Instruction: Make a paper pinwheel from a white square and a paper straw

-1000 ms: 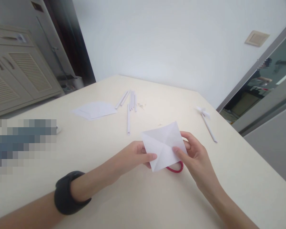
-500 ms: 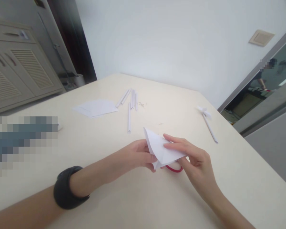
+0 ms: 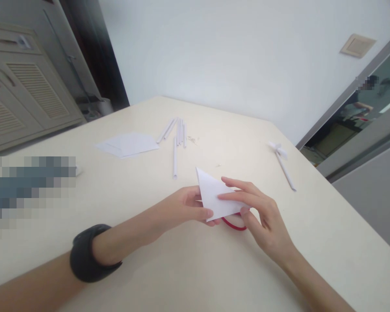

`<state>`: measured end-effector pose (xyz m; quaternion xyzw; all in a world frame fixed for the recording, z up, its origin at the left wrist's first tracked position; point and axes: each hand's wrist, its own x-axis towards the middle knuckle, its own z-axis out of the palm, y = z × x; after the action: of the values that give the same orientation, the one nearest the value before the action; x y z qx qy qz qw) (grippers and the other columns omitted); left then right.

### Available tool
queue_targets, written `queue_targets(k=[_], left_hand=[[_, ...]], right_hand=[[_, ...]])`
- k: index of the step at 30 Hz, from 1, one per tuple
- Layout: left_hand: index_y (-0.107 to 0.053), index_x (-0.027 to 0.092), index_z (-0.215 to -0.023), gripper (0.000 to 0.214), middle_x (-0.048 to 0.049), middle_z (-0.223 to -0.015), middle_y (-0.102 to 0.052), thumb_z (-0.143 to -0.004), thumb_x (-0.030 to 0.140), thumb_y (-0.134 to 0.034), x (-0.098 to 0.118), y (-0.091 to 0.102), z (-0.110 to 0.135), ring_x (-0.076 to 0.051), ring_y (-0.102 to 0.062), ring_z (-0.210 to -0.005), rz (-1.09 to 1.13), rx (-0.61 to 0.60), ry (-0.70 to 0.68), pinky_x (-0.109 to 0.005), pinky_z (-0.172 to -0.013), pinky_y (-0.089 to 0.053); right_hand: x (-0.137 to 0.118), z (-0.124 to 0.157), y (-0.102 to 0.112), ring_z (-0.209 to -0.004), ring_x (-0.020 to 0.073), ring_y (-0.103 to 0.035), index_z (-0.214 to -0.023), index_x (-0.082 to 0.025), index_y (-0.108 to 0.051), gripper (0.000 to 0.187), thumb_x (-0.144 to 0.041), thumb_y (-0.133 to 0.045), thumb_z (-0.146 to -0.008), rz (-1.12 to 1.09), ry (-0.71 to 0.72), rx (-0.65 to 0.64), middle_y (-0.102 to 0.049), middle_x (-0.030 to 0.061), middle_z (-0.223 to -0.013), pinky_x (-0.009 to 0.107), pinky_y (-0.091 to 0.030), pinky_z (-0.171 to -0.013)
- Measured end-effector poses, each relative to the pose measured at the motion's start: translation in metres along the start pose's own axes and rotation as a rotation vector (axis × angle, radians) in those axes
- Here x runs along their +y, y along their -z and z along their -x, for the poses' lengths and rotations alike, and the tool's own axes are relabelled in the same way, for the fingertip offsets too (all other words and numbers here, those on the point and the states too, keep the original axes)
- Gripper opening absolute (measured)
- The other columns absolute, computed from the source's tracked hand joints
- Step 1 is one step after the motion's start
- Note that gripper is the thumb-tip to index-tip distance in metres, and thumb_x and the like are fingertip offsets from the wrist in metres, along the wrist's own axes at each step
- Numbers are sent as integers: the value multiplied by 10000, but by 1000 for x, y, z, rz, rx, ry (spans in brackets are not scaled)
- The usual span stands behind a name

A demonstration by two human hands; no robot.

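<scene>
A sheet of white paper, folded into a triangle, is held above the table between both hands. My left hand pinches its lower left corner, thumb on top and fingers beneath. On the right side, my right hand has its index finger laid across the paper's face and its thumb at the right edge, closed on the paper. Beneath the paper lies something with a red loop, perhaps a scissors handle; the rest of it is hidden.
Several rolled paper tubes lie toward the back, with small scraps beside them. Loose white sheets rest at the left. A paper pinwheel on a stick lies at the right. Beyond the doorway a person is at work.
The paper's raised, open left flap has come down, and it now shows as a flat triangle. My right index finger has moved left over its face.
</scene>
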<state>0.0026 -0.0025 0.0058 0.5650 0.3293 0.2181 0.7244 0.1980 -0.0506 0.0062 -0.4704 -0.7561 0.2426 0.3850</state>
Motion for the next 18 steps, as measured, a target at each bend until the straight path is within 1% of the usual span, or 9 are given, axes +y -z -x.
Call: queue_targets(k=[2,3,5,7,9,11,12,14,18], left_hand=[[-630,172,-1033,261,-69,-948,-684,-778,169,-575,-2,1,-1,-213,-637,-875,-25,-7,10,-376,-839,-486],[-621,176,-1057,279,-70,-987,-681,-784,161,-564,-3,1,-1,-215,-636,-898,-38,-24,1,-379,-852,-485],[-601,187,-1108,324,-70,-1071,-663,-792,144,-545,-4,1,-1,-219,-627,-949,-68,-62,-24,-385,-878,-479],[-608,187,-1105,323,-69,-1096,-657,-794,140,-534,-4,1,-1,-225,-623,-970,-110,-80,-33,-388,-890,-475],[-624,187,-1082,305,-65,-1080,-665,-794,148,-530,-3,1,-1,-225,-626,-966,-145,-79,-26,-384,-893,-472],[-632,187,-1064,295,-60,-1052,-673,-786,158,-538,-3,2,-2,-218,-629,-948,-170,-78,-11,-370,-884,-476],[-631,187,-1057,291,-58,-1030,-676,-781,165,-543,-3,3,-3,-214,-630,-938,-183,-75,-2,-361,-876,-478],[-631,176,-1015,260,-54,-949,-685,-764,183,-563,-6,5,-4,-207,-634,-893,-218,-59,23,-348,-846,-486],[-614,174,-868,143,-37,-824,-674,-746,245,-591,-13,9,-5,-189,-623,-802,-298,-7,40,-320,-781,-486]], right_hand=[[-3,-2,0,-1063,231,-534,-1099,-267,-615,315,-171,-478,-832,6,-106,2,-569,41,-1230,360,-455,-847],[-3,-3,0,-1024,224,-549,-1122,-265,-587,307,-212,-510,-830,2,-166,5,-590,44,-1188,354,-457,-830],[-2,-5,-1,-930,205,-571,-1124,-258,-553,318,-272,-569,-807,-17,-264,-31,-630,37,-1080,329,-458,-776],[2,-5,-3,-809,176,-572,-1043,-249,-565,252,-301,-587,-797,-39,-332,-111,-646,14,-944,283,-444,-667],[7,-5,-5,-673,142,-529,-886,-230,-584,117,-314,-572,-805,-46,-377,-164,-615,-12,-787,245,-387,-550],[12,-5,-6,-599,120,-471,-766,-211,-568,114,-315,-558,-810,-56,-418,-173,-556,-25,-688,228,-332,-497],[14,-5,-6,-585,115,-453,-740,-204,-559,129,-312,-554,-810,-66,-436,-171,-532,-29,-664,225,-321,-491],[16,-6,-6,-586,111,-439,-747,-198,-559,122,-305,-555,-806,-93,-464,-155,-511,-30,-660,224,-321,-498],[16,-8,-5,-592,110,-419,-765,-187,-571,126,-308,-562,-798,-115,-483,-143,-488,-26,-662,229,-311,-505]])
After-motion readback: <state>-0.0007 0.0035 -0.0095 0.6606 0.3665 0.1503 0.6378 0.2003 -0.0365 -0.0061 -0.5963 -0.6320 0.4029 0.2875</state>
